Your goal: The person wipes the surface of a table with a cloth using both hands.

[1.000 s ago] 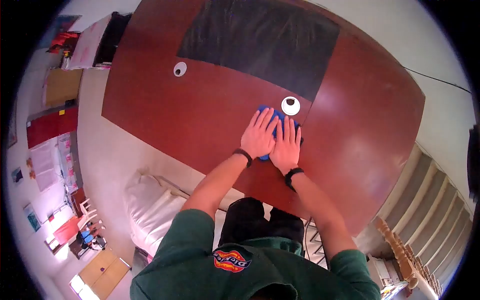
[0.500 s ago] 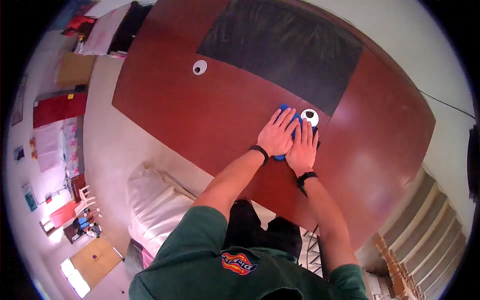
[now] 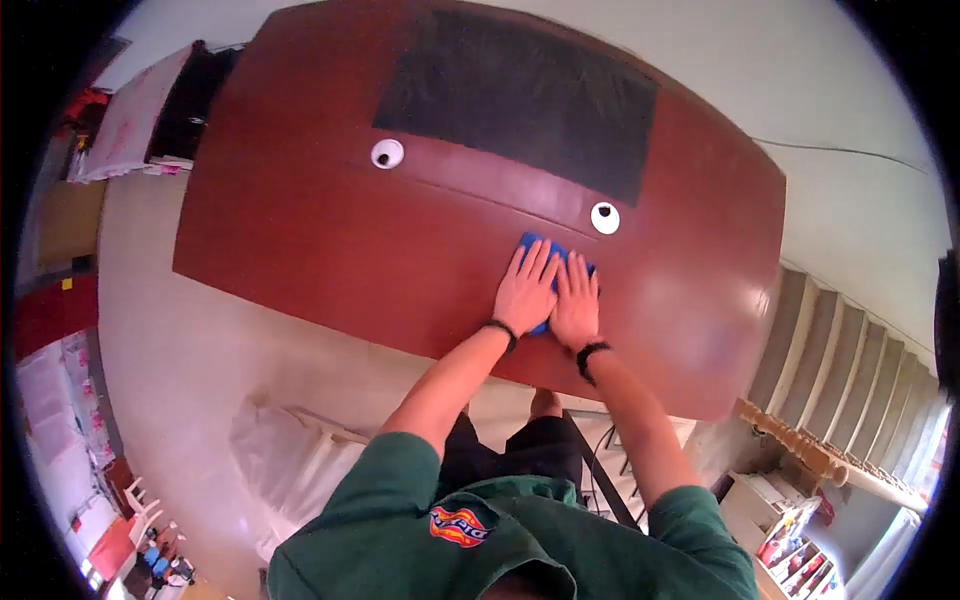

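A blue cloth lies on the reddish-brown tabletop, mostly covered by my hands. My left hand rests flat on its left part, fingers stretched out. Beside it, my right hand presses flat on the right part of the cloth, fingers also extended. The two hands touch or nearly touch along the thumbs. Just beyond the right fingertips is a white-rimmed round hole in the table. A second white-rimmed hole sits farther left.
A dark rectangular panel is set along the far part of the tabletop. Pale plastic sheeting lies on the floor at near left. Stairs with a wooden rail are at right. A cable runs along the floor beyond the table.
Both hands and the cloth have slid away from the right-hand hole, toward the table's near edge. The camera view has shifted, showing more of the near floor and the stairs.
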Demonstrator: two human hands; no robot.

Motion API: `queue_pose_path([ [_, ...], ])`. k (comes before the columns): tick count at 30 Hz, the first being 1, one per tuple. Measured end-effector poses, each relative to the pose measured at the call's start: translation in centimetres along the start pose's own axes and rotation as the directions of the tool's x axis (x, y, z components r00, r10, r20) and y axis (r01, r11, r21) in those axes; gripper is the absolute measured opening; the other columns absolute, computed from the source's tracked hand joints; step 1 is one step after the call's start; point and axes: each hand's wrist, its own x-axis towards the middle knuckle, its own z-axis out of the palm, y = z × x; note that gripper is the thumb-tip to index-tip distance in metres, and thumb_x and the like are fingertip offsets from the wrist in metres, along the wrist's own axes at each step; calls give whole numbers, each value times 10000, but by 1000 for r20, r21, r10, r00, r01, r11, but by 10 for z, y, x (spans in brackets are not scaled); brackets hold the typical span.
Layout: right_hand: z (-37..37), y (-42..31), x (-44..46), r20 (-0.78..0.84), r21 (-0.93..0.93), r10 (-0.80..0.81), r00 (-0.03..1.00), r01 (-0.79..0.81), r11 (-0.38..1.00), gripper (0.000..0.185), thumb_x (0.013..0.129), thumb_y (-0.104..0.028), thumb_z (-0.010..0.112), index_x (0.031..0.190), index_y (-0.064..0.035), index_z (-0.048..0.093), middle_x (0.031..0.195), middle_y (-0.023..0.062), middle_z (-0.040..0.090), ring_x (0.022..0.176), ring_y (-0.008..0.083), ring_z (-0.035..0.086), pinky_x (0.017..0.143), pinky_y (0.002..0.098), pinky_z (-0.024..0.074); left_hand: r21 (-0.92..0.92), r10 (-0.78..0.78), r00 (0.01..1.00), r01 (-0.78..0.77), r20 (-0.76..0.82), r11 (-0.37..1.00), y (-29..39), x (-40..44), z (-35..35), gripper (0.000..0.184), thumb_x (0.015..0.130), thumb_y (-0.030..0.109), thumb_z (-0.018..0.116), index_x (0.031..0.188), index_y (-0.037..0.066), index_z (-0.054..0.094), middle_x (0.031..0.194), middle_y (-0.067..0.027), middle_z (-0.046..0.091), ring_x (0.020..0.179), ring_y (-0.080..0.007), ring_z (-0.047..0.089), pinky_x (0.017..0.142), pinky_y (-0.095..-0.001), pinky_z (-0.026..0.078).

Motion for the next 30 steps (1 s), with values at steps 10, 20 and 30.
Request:
queue_pose_path([
  [10,38,-163,-32,-43,136,-6,999,11,991,688,1054,-303,515,1670,-29,377,1770,211,287,1655,375,233,1330,601,162,38,-58,998,57,23,998,-85,-141,-42,668,993,363,592,1574,41,527,1718,-212,387,1619,-349,312,1343,-547,201],
  [20,12,-121,115,-50,88,-190,981,194,977,650,1060,-310,512,1640,-28,432,1771,181,310,1652,341,259,1341,561,173,111,-185,981,191,-63,975,-142,-25,-53,695,946,356,608,1544,5,560,1698,-237,409,1606,-376,330,1330,-569,230],
  [30,3,-98,249,-175,112,-195,965,216,970,623,1054,-282,522,1622,-33,465,1742,186,367,1634,349,303,1325,581,213,83,-168,979,178,-117,980,-212,94,-70,666,944,301,602,1541,11,546,1706,-242,388,1613,-388,310,1337,-569,204],
])
